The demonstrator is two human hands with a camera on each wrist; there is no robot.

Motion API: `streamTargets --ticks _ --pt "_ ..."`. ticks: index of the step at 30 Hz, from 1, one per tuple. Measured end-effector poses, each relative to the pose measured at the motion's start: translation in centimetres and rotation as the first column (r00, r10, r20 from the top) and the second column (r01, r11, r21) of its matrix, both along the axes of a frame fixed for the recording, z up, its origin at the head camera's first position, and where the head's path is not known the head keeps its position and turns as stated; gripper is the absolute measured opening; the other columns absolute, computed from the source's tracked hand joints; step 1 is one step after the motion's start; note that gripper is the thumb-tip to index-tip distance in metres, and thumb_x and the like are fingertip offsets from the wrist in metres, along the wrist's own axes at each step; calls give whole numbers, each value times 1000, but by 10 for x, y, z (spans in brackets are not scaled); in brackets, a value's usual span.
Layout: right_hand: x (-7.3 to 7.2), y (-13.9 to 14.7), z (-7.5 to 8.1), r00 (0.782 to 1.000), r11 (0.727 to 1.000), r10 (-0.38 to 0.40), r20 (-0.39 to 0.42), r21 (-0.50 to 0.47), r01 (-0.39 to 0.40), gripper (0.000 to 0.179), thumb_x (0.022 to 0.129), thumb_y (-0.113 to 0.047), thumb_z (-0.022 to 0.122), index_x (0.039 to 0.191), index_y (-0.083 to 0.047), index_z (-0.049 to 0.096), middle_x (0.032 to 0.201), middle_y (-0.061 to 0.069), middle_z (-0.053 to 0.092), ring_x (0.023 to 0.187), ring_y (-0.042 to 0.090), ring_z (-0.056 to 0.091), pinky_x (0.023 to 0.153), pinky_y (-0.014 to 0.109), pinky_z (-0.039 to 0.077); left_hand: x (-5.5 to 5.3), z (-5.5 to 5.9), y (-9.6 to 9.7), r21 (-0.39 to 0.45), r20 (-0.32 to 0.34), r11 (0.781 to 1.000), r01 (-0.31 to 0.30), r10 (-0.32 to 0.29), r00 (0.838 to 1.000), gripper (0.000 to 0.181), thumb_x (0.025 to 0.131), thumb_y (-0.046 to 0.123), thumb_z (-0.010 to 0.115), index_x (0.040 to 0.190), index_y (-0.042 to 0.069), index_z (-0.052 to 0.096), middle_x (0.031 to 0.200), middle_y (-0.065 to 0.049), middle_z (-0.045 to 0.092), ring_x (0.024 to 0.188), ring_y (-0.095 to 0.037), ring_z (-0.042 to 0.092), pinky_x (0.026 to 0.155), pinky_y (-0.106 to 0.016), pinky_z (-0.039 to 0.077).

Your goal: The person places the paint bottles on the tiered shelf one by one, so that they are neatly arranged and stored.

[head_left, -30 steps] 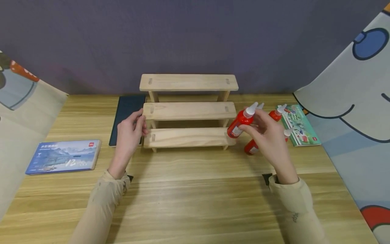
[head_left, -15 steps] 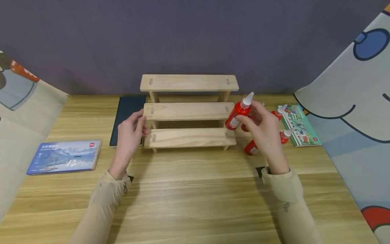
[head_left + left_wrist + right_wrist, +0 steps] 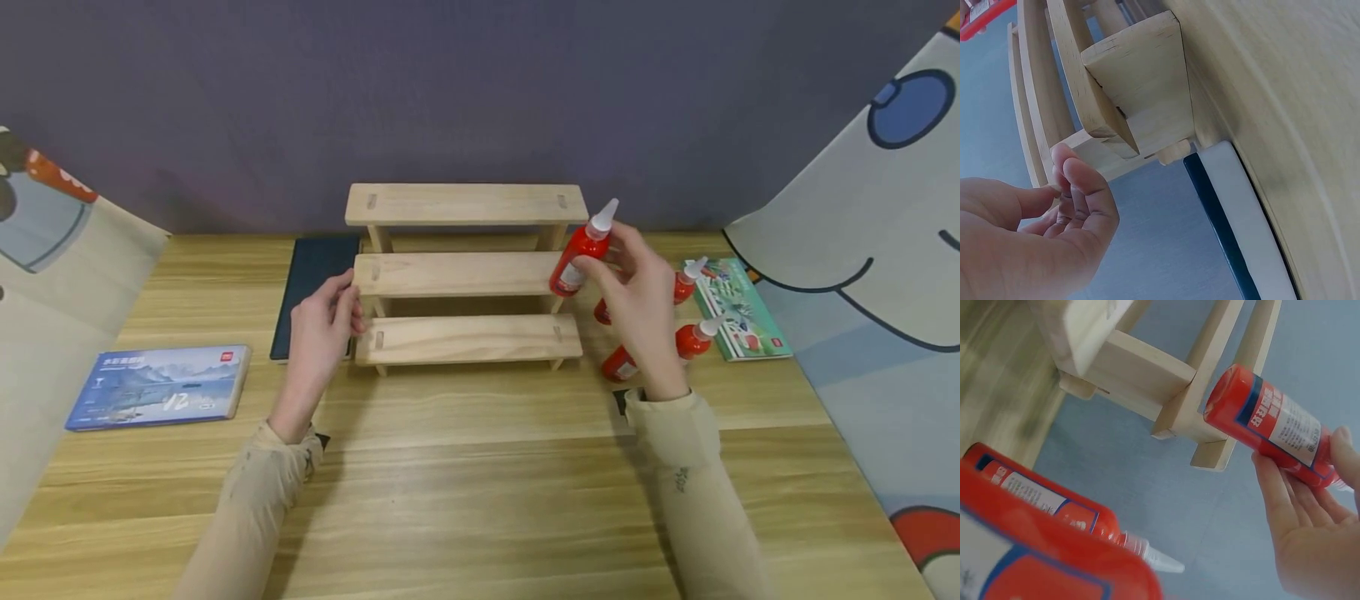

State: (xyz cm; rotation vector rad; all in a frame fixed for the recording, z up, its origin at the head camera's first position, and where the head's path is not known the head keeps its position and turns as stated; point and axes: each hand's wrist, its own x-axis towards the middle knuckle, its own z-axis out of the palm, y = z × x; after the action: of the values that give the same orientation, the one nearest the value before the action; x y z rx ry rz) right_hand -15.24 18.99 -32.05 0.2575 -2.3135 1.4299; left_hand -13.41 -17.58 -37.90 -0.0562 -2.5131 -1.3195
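Note:
My right hand [image 3: 637, 287] grips a red squeeze bottle [image 3: 580, 260] with a white pointed nozzle. In the head view the tilted bottle overlaps the right end of the middle tier of a three-tier wooden shelf [image 3: 465, 337]. The right wrist view shows the labelled bottle [image 3: 1272, 422] between thumb and fingers, base toward the shelf ends [image 3: 1141, 369]. My left hand [image 3: 322, 321] stays beside the left end of the middle tier, fingers loosely curled; whether the fingertips touch the wood [image 3: 1147, 94] I cannot tell.
Two more red bottles stand right of the shelf, one nearer [image 3: 621, 364] and one farther back [image 3: 684, 286]; my right hand partly hides both. A green booklet [image 3: 738, 308] lies beyond them. Left lie a dark book [image 3: 322, 267] and a blue box [image 3: 161, 385]. A grey partition [image 3: 465, 92] rises behind.
My right hand has carried the red squeeze bottle up, back and slightly left, from the lowest tier's right end to the middle tier's. My left hand has stayed in place.

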Motion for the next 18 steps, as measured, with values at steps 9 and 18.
streamTargets --ticks 9,18 --pt "-15 -7 1 1000 1000 3 26 -9 -3 47 97 -7 80 142 0 67 134 14 71 116 30 71 101 35 59 -1 -1 0 -6 0 1000 -1 1 1000 37 115 9 52 146 -7 61 85 -19 70 64 -14 66 58 -10 52" --pt "-21 -10 -3 1000 1000 7 14 13 -8 48 99 -6 78 144 1 64 136 15 70 120 29 70 103 40 58 -1 -1 0 0 2 1000 1 -1 1000 37 115 10 51 146 -7 61 87 -19 70 66 -22 68 58 -10 52"
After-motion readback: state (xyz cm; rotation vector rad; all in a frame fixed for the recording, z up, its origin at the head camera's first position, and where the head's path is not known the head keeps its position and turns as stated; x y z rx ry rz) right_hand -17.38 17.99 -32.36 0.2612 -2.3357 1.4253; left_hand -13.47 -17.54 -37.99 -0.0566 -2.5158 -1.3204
